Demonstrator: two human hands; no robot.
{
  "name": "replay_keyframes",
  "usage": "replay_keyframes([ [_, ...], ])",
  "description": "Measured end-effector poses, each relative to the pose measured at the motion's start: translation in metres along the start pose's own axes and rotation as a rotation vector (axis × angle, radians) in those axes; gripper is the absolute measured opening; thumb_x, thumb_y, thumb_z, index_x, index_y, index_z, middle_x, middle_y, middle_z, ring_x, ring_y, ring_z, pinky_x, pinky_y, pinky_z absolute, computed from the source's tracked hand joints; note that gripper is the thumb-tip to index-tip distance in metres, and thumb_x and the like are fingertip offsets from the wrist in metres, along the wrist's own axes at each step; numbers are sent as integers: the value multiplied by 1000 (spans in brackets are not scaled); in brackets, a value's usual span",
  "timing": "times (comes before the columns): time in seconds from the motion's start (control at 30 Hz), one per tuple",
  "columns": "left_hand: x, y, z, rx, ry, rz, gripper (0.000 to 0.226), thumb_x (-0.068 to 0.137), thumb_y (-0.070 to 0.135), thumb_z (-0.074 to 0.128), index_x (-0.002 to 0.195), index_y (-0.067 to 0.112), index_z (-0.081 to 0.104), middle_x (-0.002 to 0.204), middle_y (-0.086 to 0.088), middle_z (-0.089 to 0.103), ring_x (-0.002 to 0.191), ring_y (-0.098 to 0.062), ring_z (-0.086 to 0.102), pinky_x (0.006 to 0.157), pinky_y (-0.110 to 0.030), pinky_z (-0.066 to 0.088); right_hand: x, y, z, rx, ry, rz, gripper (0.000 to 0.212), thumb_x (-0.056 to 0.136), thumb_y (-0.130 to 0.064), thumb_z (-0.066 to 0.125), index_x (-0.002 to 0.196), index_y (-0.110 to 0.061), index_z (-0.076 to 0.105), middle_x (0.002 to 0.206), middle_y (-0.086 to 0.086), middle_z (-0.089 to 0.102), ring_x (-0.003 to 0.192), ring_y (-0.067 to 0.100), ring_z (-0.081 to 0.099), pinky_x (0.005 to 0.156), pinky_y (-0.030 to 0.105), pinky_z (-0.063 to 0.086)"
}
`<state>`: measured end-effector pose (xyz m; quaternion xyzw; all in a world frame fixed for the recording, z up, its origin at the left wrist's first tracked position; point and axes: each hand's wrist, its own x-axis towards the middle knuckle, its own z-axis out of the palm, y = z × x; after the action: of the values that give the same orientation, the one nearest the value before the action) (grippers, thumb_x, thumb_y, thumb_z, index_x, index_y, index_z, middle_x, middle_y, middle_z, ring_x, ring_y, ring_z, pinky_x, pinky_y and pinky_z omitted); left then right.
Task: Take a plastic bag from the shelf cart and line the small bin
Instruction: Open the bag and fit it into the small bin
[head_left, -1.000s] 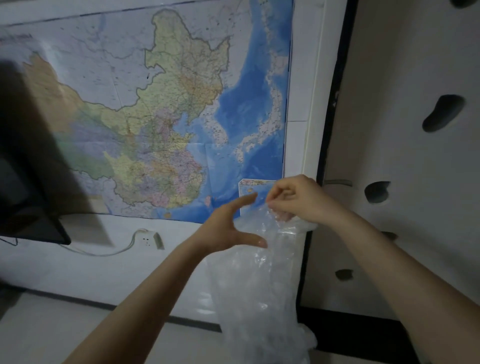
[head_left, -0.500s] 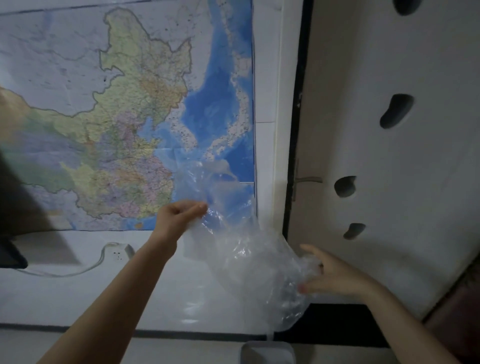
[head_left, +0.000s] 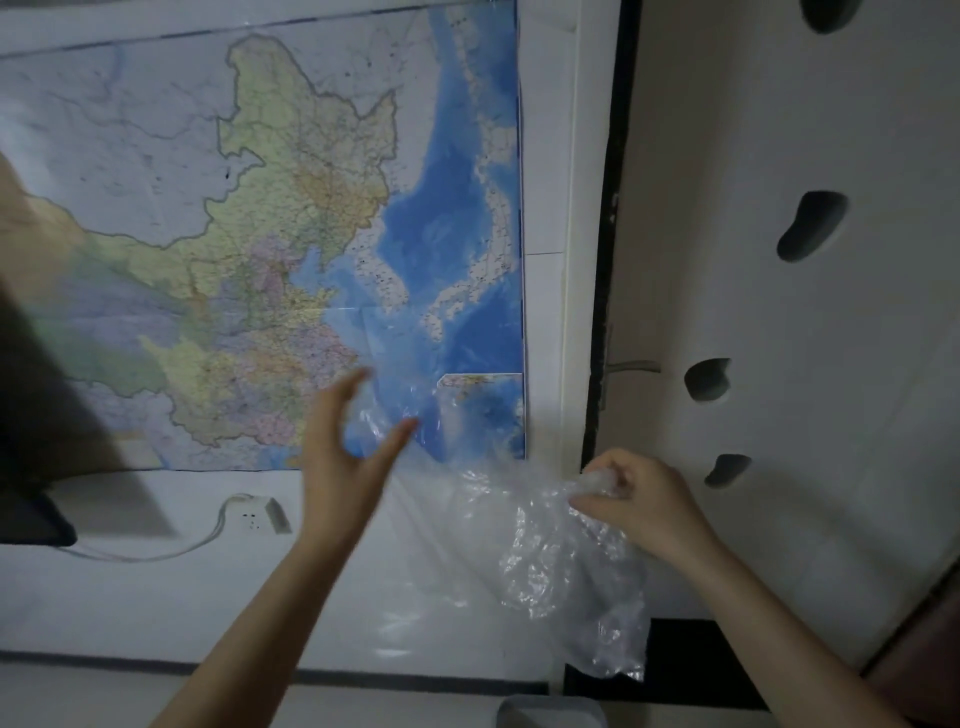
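the person holds a clear plastic bag (head_left: 550, 545) up in front of a wall, between both bare hands; the right hand (head_left: 636, 499) has its fingers (head_left: 597, 501) curled tight together, clamped on a bunched corner of the film near the dark gap beside the door; from that pinch the crumpled bag hangs down and spreads leftward, its lowest wrinkled part dangling just above the pale rim of the small bin (head_left: 550, 712), which barely shows at the bottom edge; the left hand (head_left: 348, 457) is raised with the palm turned sideways, thumb and fingers spread apart in an open curve; the thin upper edge of the bag lies across the gap between them, but it is too sheer and blurred to tell whether the film touches the fingertips or only passes behind them; both forearms reach up from the lower edge of the view, bare; behind the hands a large coloured map (head_left: 311, 234) is fixed to the white wall, and the bag's upper part overlaps its lower right corner, the blue sea showing through the plastic; below the map a white wall socket (head_left: 260, 514) sits with a pale cable looping off to the left; to the right stands a pale door (head_left: 779, 312) with dark rounded cut-outs and a metal handle (head_left: 631, 366).
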<state>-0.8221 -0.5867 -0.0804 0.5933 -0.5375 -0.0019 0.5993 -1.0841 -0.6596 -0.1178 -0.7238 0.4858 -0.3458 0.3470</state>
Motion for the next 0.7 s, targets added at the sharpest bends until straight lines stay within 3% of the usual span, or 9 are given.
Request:
replay_keyframes([
  [0.03, -4, 13, 8, 15, -190, 111, 53, 69, 43, 75, 118, 37, 54, 117, 24, 56, 108, 11, 50, 90, -4, 35, 1, -7, 2, 8, -20, -12, 30, 64, -27, 82, 87, -18, 65, 87, 8, 70, 74, 19, 62, 64, 26, 47],
  [0.1, -12, 35, 33, 104, -603, 127, 55, 66, 59, 67, 117, 38, 58, 116, 26, 57, 106, 11, 52, 89, -4, 36, 3, -19, 7, 22, -67, -27, 35, 65, -25, 82, 93, -19, 62, 84, 6, 67, 72, 14, 59, 61, 24, 44],
  [0.17, -19, 43, 57, 165, -782, 43, 51, 68, 55, 69, 112, 30, 65, 113, 16, 66, 102, 2, 59, 89, -17, 45, 3, -26, 8, 48, -127, -32, 41, 66, -22, 81, 100, -19, 58, 78, 1, 62, 69, 10, 57, 58, 21, 45],
  [0.27, -16, 36, 68, -20, -714, -61, 5, 75, 24, 74, 79, 22, 75, 79, 6, 73, 73, -4, 65, 73, -23, 52, -2, -21, 1, 199, -220, 4, 50, 69, -12, 79, 111, -25, 53, 96, 4, 63, 82, 10, 61, 64, 15, 50],
  [0.4, -10, 19, 65, -193, -621, -195, 18, 85, 20, 64, 67, 21, 66, 63, 10, 66, 63, -3, 61, 67, -16, 48, -14, 0, -4, 113, -271, 32, 64, 64, -18, 84, 119, -28, 52, 109, -4, 61, 100, 6, 59, 82, 20, 50],
  [0.5, -4, 5, 61, -275, -530, -299, 25, 90, 20, 57, 68, 12, 66, 62, 8, 65, 60, -4, 59, 63, -17, 46, -17, 11, 0, 68, -98, 22, 27, 69, -8, 79, 92, -15, 67, 83, -8, 71, 79, 4, 64, 69, 11, 48],
  [0.57, 0, -8, 57, -257, -470, -356, 28, 91, 19, 54, 75, 0, 67, 69, -6, 64, 64, -11, 58, 65, -21, 49, -15, 14, -2, 68, -2, 21, 10, 71, -6, 78, 76, -9, 70, 66, -10, 71, 65, -3, 62, 60, 9, 46],
  [0.63, -1, -18, 53, -259, -418, -433, 29, 92, 17, 52, 78, -3, 67, 72, -14, 64, 64, -15, 60, 61, -17, 50, -13, 14, -8, 57, 24, 15, 9, 72, -9, 77, 69, -14, 70, 64, -3, 72, 57, -1, 61, 58, 13, 46],
  [0.7, -3, -26, 47, -280, -343, -534, 27, 94, 18, 50, 76, 8, 67, 69, -7, 69, 59, -9, 65, 57, -17, 48, -12, 11, -16, 31, 45, -5, 15, 72, -12, 78, 64, -22, 69, 63, -1, 72, 53, -1, 60, 56, 11, 46],
])
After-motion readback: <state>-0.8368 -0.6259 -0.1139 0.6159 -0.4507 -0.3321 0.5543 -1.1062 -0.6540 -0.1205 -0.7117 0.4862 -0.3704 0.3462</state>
